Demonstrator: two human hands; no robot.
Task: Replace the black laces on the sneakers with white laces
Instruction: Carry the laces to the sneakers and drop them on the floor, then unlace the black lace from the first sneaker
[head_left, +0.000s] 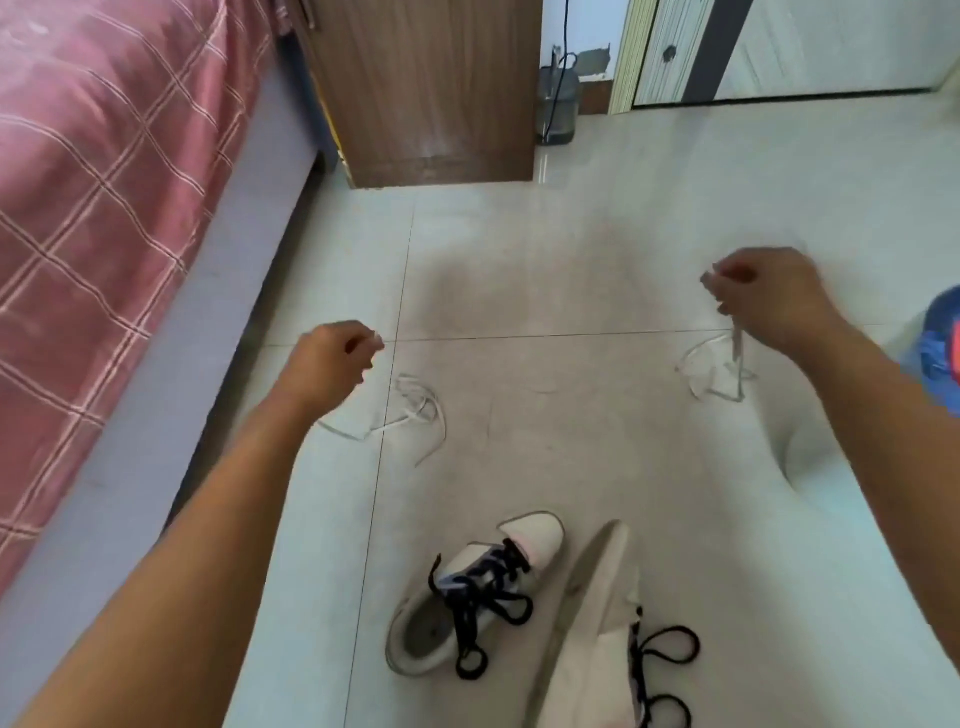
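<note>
Two white sneakers lie on the tiled floor near me. The left sneaker stands upright with black laces tied in it. The right sneaker lies on its side, its black laces looping out. My right hand pinches one white lace, whose rest trails in loops on the floor below it. A second white lace lies loose on the floor beside my left hand. That hand hovers with curled fingers, and whether it holds a lace end is unclear.
A bed with a pink checked cover runs along the left. A wooden cabinet stands at the back, a grey bin beside it. Something blue and orange shows at the right edge.
</note>
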